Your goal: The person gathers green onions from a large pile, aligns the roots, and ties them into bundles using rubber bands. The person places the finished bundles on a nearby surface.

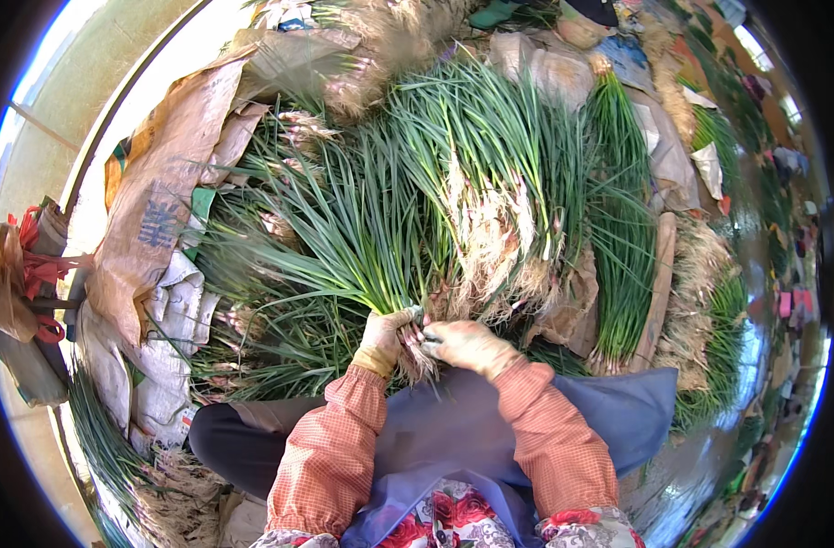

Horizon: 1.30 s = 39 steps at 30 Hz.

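Note:
My gloved left hand (384, 337) is closed around the lower stems of a bunch of green onions (362, 253), whose leaves fan out up and to the left. Below the grip hang the bunch's pinkish bulbs and pale roots (415, 359). My right hand (468, 344), also gloved, is at those bulbs with its fingertips against them; whether it pinches one is hidden. Just beyond my hands lies a large heap of green onions (506, 171), with its stringy, straw-coloured roots towards me.
Tied-looking onion bundles (622, 274) lie at right beside a wooden stick (656, 291). A brown woven sack (177, 185) and a white sack (174, 342) spread at left. More rooted onions (177, 490) lie at lower left. A blue apron (451, 418) covers my lap.

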Motion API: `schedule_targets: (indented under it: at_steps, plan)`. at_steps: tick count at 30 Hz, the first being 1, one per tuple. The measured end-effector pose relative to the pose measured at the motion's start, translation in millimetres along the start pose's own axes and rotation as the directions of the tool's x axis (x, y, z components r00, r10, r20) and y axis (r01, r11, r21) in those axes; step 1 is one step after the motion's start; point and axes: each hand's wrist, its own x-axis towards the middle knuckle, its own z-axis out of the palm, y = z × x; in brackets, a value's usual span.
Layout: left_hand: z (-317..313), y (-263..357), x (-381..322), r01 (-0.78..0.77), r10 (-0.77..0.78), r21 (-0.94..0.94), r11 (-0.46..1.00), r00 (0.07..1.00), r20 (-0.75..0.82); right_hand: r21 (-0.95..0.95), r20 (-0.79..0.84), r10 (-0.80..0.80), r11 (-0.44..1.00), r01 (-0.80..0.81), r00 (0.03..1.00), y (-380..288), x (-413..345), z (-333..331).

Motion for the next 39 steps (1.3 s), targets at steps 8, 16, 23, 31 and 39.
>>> schedule_targets:
  at_steps: [8,16,23,31,39]
  plan:
    - [-1.4,-2.9,-26.3,-0.005,0.003,0.085,0.996,1.000,0.024,0.434,-0.192,0.363,0.865,-0.253,0.912,-1.6,62.7,11.4]
    - [-6.9,-6.8,-28.2,-0.008,0.008,-0.160,0.987,1.000,-0.003,0.984,-0.092,0.634,-0.060,0.167,0.768,-25.1,34.7,4.4]
    - [-18.2,-19.3,-28.2,0.054,-0.028,-0.176,0.983,0.988,0.150,0.941,0.089,0.431,0.260,-0.218,0.898,-10.3,61.7,3.8]
    - [-28.1,-31.9,-19.1,0.072,-0.008,-0.556,0.828,0.993,0.117,0.742,-0.219,0.621,-0.395,0.542,0.753,4.3,18.9,4.1]
    - [-40.7,-38.1,-19.4,0.061,-0.027,-0.193,0.979,0.985,0.172,0.965,0.063,0.424,0.206,-0.164,0.903,-10.0,45.0,18.4]
